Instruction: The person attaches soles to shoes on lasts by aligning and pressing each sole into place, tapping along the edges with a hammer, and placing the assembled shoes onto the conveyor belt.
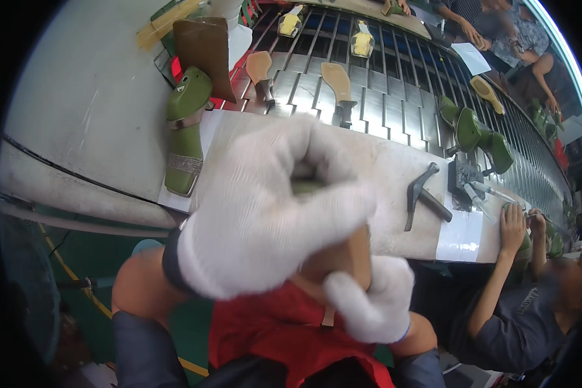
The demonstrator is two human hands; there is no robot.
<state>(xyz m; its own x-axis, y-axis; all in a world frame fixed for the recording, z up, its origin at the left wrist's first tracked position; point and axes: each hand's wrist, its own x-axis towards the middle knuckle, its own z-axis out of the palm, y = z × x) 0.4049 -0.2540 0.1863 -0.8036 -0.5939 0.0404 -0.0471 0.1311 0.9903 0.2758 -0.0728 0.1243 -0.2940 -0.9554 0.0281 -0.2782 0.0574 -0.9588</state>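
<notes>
My left hand, in a white knit glove, is raised close to the camera with its fingers curled and thumb and forefinger closing a loop. Inside that loop a bit of green shows; what the fingers grip is mostly hidden. Just below it, a tan leather shoe part with a narrow strap end hanging down is partly covered by my left hand. My right hand, gloved alike, is closed around the lower side of this tan part, thumb on its near face. Both hands are over my red apron, at the bench's near edge.
A hammer lies on the bench, beside a black box. Green shoe lasts stand at left. Tan heeled soles lie on the roller conveyor beyond. At right, a co-worker's hands are over the bench.
</notes>
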